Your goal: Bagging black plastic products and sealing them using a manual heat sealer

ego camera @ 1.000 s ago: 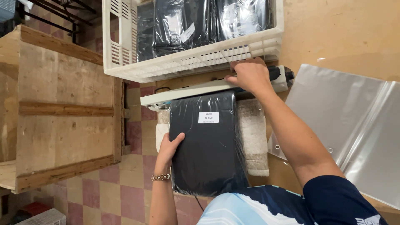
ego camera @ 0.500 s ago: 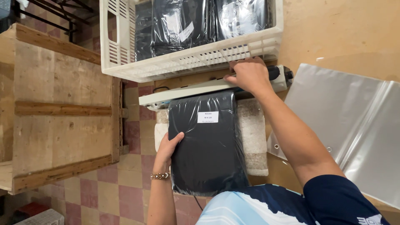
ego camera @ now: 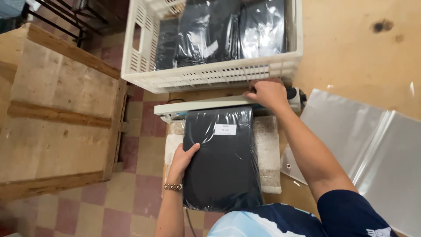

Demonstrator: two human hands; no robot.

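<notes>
A black folded item in a clear plastic bag, with a small white label near its top, lies flat on a pale foam pad. Its far end sits under the cream-coloured arm of a bag sealer. My right hand presses down on the right end of that sealer arm. My left hand, with a beaded bracelet at the wrist, rests flat on the bag's left edge and holds it in place.
A white slatted plastic crate holding several similar bagged black items stands just beyond the sealer. Clear empty bags lie on the wooden table at right. A wooden pallet box stands at left over a checkered tile floor.
Both hands stay in the same places; the view has only shifted slightly. Nothing else has visibly moved.
</notes>
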